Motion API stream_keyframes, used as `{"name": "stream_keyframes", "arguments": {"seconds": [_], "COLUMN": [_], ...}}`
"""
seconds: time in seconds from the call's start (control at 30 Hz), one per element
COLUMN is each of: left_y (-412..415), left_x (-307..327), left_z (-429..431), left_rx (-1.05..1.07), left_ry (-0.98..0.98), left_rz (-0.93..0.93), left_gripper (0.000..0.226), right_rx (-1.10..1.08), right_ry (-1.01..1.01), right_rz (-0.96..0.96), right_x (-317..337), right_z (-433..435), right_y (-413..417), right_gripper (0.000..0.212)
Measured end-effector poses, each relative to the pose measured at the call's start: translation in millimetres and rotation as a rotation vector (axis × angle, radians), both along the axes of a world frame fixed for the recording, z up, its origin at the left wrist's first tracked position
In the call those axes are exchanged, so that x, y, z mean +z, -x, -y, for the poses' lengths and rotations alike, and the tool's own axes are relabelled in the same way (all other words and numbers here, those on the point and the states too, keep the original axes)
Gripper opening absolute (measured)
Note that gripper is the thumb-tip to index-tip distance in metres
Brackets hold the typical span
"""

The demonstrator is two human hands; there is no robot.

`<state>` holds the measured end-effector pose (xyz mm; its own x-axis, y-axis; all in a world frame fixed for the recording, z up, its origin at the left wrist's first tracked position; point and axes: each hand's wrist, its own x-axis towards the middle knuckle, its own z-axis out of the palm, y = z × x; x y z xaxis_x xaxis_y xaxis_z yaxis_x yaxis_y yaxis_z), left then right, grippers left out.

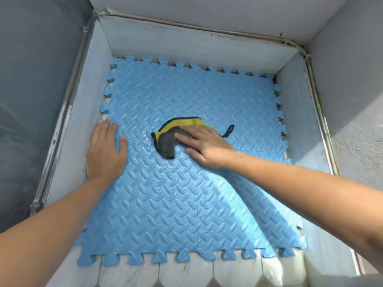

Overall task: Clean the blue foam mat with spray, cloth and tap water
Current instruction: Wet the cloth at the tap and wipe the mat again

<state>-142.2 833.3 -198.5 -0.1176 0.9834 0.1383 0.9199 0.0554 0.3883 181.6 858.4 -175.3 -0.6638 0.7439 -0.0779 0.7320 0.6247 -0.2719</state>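
Observation:
The blue foam mat point(186, 193) with a diamond-plate pattern and jigsaw edges lies flat on the floor of a walled recess. A yellow and grey cloth point(167, 139) with a dark hanging loop rests near the mat's middle. My right hand point(204, 146) lies on the cloth with fingers spread, pressing it against the mat. My left hand point(105, 150) is flat on the mat's left edge, fingers together, holding nothing. A wet shine shows on the mat just left of the cloth. No spray bottle or tap is in view.
Low pale walls point(300, 112) enclose the mat on the left, far and right sides. Metal pipes point(319, 112) run along the tops of these walls. Pale floor tiles point(186, 272) show at the near edge below the mat.

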Motion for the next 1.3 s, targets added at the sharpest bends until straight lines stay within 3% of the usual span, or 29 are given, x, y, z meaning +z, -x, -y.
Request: {"name": "stream_keyframes", "arguments": {"seconds": [0.17,0.3,0.47,0.7,0.87,0.93,1.0,1.07,1.2,1.3], "left_y": [0,0,0,-3,-1,-1,-2,-3,-3,-1], "left_x": [3,5,3,5,4,4,6,8,8,6], "left_z": [3,1,2,0,0,0,-1,-1,-3,-4], "left_rx": [-0.002,0.001,0.007,0.024,0.012,0.009,0.016,0.02,0.012,-0.016], "left_ry": [0.02,0.024,0.018,0.025,0.027,0.035,0.044,0.056,0.063,0.064], "left_rz": [0.002,0.017,0.028,0.014,0.019,0.017,0.024,0.039,0.043,0.035], "left_gripper": [0.05,0.05,0.049,0.049,0.049,0.049,0.05,0.05,0.051,0.052], "right_rx": [-0.63,-0.999,-0.931,-1.063,-0.547,-0.328,-0.289,-0.421,-0.93,-1.099], "right_ry": [0.017,0.013,0.044,0.043,0.041,0.02,-0.022,-0.037,-0.023,0.04], "right_rz": [-0.012,-0.103,-0.1,-0.396,-0.432,-0.365,-0.303,-0.28,-0.319,-0.369], "right_x": [-3,-2,-1,0,-2,-5,-4,2,8,4], "right_z": [-92,-93,-65,-128,-108,-87,-76,-73,-73,-68], "right_y": [-59,-110,-101,7,107,97,59,7,-101,-112], "right_gripper": [0.049,0.051,0.07,0.048,0.036,0.036,0.042,0.052,0.07,0.08]}}
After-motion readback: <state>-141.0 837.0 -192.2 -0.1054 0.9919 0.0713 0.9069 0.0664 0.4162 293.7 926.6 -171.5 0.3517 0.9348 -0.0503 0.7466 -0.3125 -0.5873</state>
